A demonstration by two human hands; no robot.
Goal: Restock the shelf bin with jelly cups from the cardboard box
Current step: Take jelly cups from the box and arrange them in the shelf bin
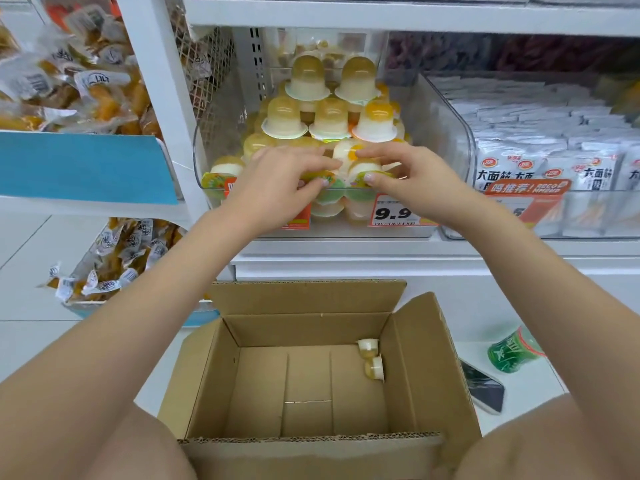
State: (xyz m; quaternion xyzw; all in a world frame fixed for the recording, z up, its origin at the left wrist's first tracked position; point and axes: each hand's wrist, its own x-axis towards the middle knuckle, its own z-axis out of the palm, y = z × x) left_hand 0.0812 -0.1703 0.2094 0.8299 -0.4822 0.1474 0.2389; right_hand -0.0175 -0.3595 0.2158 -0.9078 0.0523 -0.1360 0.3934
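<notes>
A clear plastic shelf bin [446, 133] holds a tall pile of jelly cups [330, 119], domed, yellow and white. My left hand [277, 181] pinches a jelly cup [318, 176] by its rim at the bin's front edge. My right hand [412, 174] grips another jelly cup [367, 171] right beside it. Below, the open cardboard box [308, 445] sits between my knees. Two jelly cups [372, 358] lie on their sides in its far right corner.
A neighbouring clear bin [540, 140] of white snack packets stands to the right. Price tags [394, 213] hang on the shelf front. A phone [483, 386] and a green bottle [514, 349] lie on the floor right of the box. Bagged snacks [69, 81] fill the left shelves.
</notes>
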